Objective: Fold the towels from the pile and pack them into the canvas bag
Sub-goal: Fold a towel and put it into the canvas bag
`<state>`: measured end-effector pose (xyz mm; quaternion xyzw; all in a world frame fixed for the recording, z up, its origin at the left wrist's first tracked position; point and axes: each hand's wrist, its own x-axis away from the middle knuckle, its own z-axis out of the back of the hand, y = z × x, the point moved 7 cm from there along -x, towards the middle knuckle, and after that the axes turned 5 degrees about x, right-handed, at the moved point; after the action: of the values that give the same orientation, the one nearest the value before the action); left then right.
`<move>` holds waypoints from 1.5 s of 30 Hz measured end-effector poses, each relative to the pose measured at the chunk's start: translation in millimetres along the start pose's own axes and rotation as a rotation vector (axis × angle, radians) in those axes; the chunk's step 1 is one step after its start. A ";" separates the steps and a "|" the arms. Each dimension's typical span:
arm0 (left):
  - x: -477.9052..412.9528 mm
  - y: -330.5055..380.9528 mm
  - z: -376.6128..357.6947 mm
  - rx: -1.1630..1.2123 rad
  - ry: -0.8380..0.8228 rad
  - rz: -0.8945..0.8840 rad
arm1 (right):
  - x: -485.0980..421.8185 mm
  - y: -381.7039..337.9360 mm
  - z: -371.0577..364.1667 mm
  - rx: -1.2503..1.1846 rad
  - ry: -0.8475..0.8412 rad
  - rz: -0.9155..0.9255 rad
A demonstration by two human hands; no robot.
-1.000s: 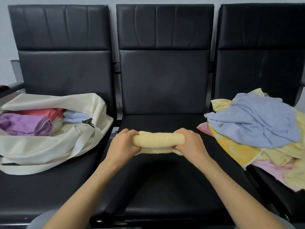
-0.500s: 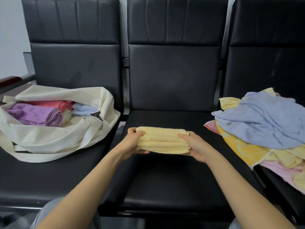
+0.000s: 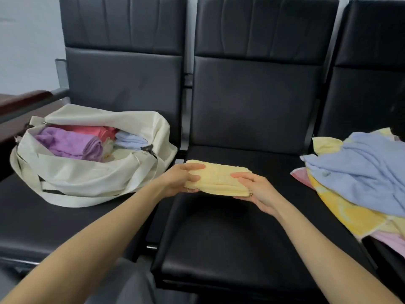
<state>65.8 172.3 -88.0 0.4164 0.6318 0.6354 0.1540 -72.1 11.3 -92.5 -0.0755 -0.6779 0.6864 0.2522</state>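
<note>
The folded yellow towel (image 3: 217,179) is held flat between both hands over the left part of the middle seat (image 3: 230,238), just right of the bag (image 3: 87,178). Whether its underside clears the seat cannot be told. The left hand (image 3: 178,179) grips the towel's left end, thumb laid on top; its other fingers curl round the edge and mostly go out of sight beneath. The right hand (image 3: 256,189) clasps the right end the same way, thumb on top and fingers under, with only their tips showing at the near edge.

The bag sits on the left seat (image 3: 43,227), mouth open and straps slack down its front. Inside lie a purple towel (image 3: 65,142), a red one (image 3: 92,129) half hidden behind it, and a pale blue one (image 3: 129,139); what lies deeper is covered.

On the right seat the pile (image 3: 341,207) is cut off by the frame edge. A loose blue towel (image 3: 368,170) lies on top, covering most of the yellow and pink ones below.
</note>
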 end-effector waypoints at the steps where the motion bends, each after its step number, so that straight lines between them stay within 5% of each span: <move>1: -1.3 9.5 12.9 -0.024 0.038 -0.032 | -9.2 -9.9 -11.1 0.004 -0.009 0.013; 9: 3.0 122.6 170.8 -0.256 0.458 -0.438 | -107.9 -136.2 -151.3 0.330 -0.027 0.360; 14: -7.3 146.5 248.2 -0.773 0.726 -0.566 | -163.6 -150.0 -236.0 0.580 -0.014 0.486; 28: -77.0 77.3 284.6 -1.635 0.766 -0.121 | -233.1 -84.4 -319.7 1.345 -0.103 0.275; 37: -98.5 73.8 290.0 -1.655 0.669 -0.021 | -247.1 -86.9 -309.8 1.497 -0.185 0.205; 41: -87.7 80.2 281.2 -1.568 0.755 -0.252 | -236.8 -77.3 -309.6 1.542 -0.223 0.196; 45: -80.4 56.6 264.0 -1.224 0.355 -0.339 | -225.4 -79.9 -306.7 1.525 -0.296 0.244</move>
<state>324.2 283.6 -100.6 0.0373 0.2289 0.9060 0.3542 278.2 180.3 -90.2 0.1368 -0.0331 0.9879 0.0644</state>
